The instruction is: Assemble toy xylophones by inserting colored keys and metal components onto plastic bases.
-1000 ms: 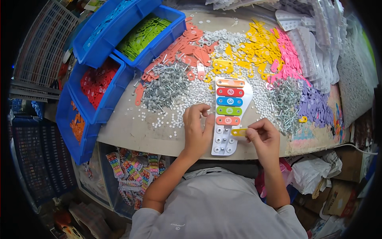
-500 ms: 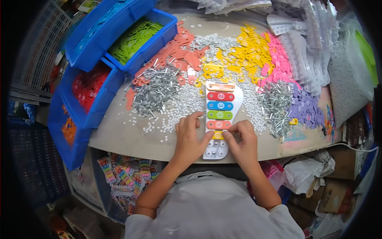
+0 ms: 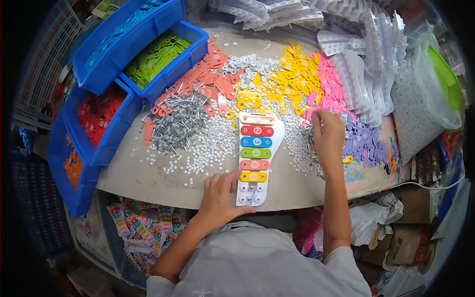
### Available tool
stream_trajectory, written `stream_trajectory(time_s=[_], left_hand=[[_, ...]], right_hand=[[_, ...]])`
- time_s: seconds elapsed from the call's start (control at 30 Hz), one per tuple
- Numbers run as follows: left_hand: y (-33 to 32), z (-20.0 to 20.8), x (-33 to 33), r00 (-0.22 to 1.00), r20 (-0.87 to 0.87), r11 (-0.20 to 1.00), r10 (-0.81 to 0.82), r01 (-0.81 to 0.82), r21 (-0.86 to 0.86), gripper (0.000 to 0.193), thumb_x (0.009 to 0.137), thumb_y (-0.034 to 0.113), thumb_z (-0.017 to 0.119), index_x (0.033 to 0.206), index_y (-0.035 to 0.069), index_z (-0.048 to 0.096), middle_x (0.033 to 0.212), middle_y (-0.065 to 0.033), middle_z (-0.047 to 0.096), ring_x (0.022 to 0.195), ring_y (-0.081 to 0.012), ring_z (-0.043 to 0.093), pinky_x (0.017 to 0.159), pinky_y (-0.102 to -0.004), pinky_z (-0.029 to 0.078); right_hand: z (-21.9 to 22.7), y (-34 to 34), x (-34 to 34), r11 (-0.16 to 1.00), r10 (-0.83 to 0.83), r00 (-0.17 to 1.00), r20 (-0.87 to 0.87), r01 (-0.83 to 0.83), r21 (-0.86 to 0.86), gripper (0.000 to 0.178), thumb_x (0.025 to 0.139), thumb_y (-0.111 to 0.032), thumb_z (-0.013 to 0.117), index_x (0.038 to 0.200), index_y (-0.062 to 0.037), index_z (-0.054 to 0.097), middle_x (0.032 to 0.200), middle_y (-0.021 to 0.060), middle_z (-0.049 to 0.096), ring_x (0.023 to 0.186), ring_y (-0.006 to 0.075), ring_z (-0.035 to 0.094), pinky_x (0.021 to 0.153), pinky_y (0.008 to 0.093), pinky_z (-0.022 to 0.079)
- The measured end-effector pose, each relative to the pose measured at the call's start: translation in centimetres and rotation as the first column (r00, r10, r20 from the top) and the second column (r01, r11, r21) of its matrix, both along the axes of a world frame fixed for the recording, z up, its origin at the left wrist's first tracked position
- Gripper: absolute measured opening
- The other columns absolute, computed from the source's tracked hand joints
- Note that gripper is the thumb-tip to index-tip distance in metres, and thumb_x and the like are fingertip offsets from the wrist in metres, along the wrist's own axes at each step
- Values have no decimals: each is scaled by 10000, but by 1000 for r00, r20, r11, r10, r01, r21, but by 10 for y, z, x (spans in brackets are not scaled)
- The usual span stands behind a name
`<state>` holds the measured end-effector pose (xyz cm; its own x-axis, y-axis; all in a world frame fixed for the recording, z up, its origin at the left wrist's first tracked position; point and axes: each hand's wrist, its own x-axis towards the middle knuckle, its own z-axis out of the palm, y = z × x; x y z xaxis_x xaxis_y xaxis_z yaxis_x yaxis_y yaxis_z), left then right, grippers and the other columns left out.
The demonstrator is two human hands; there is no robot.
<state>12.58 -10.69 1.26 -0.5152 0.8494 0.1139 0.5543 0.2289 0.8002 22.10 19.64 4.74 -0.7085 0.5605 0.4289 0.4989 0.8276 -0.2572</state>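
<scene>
A white toy xylophone (image 3: 277,141) lies on the table in front of me, with bars in several colours across it. The lowest bar is yellow (image 3: 254,176); below it the white pegs of the base are bare. My left hand (image 3: 217,198) steadies the xylophone's lower left side, thumb at its bottom end and curled fingers by the yellow bar. Over at the right, my right hand (image 3: 329,138) is closed with its fingertips down on the near end of the pink bars (image 3: 332,91). A pink bar seems pinched there, partly hidden by the fingers.
Heaps of metal pins (image 3: 180,121), white washers (image 3: 222,143), coral bars (image 3: 198,74), yellow bars (image 3: 297,74) and purple bars (image 3: 363,143) cover the table. Blue bins (image 3: 136,119) with coloured bars stand left. White bases (image 3: 354,74) are stacked at the far right, beside a filled plastic bag (image 3: 408,109).
My right hand has left the yellow bar and moved right and away to the pink bars. My left hand has slid down to the xylophone's lower left edge. The whole view has shifted slightly.
</scene>
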Motion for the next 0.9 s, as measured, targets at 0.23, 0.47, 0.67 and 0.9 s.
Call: stream_trajectory(time_s=[0.23,0.47,0.67,0.9], left_hand=[[3,-10,12,996,-81,999,-41,40,-5,854,650,327,901,1340,59,477,929,-54,566,909,-231,515,895,-394,347],[3,-17,14,992,-123,999,-34,39,37,883,645,335,901,1357,58,458,949,-47,586,908,-224,515,888,-397,348],[5,-9,10,998,-64,999,-23,26,48,883,682,367,887,1371,43,438,940,-56,566,916,-231,501,896,-400,344],[1,-24,11,997,-7,989,75,-74,126,635,872,322,735,1359,24,457,913,-52,536,887,-229,491,883,-387,341]], right_hand=[[-25,68,-46,972,-143,939,313,74,223,212,806,-194,749,895,-18,671,822,171,680,774,349,618,725,453,475],[-35,96,-26,984,-132,986,100,142,-111,134,841,-99,679,868,21,626,753,188,661,690,344,639,648,433,487],[7,57,-4,983,-115,993,-34,108,-149,69,869,-34,625,895,30,632,816,186,660,763,338,636,693,408,480],[-17,74,-15,994,45,997,56,-50,98,97,817,-94,705,875,-19,684,848,142,683,864,337,622,772,443,469]])
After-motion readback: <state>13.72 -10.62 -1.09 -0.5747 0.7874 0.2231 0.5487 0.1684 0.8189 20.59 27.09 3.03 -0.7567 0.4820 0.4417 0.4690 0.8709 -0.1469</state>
